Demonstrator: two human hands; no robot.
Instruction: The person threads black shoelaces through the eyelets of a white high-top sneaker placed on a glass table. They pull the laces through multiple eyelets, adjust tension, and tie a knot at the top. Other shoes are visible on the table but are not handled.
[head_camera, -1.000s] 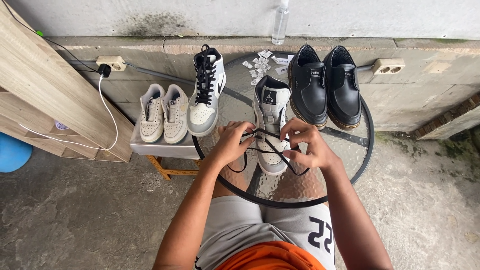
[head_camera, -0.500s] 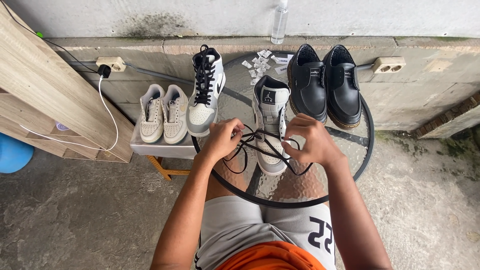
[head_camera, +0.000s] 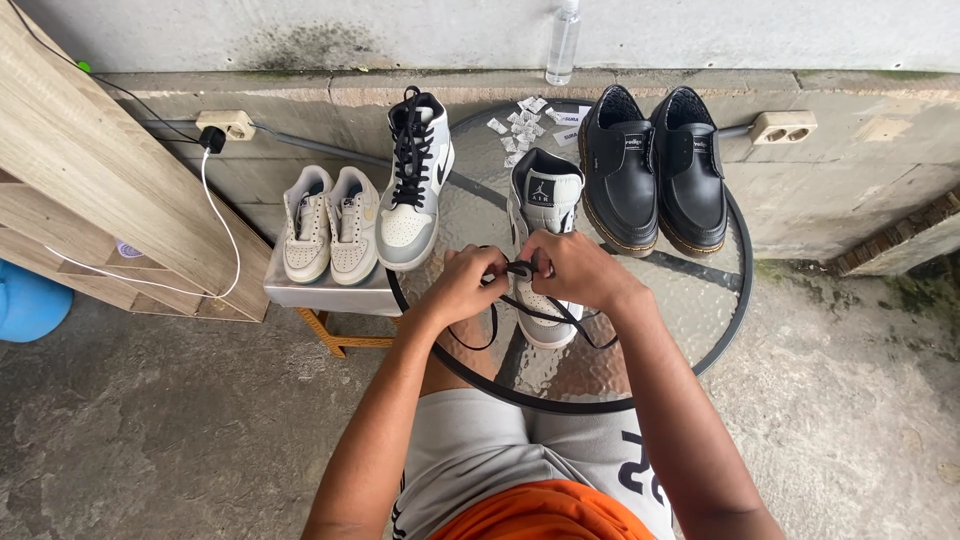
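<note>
bare glass table (head_camera: 700, 300) right of hands; black shoes (head_camera: 655, 165) and laced sneaker (head_camera: 415, 180) block behind.

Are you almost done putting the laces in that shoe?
Partway. Done: the other high-top sneaker stands fully laced in black. In hand: the left hand and right hand pinch the black lace together over the white high-top sneaker on the glass table. Left: loose lace ends dangle below the hands, and that shoe's upper part shows no lacing.
</note>
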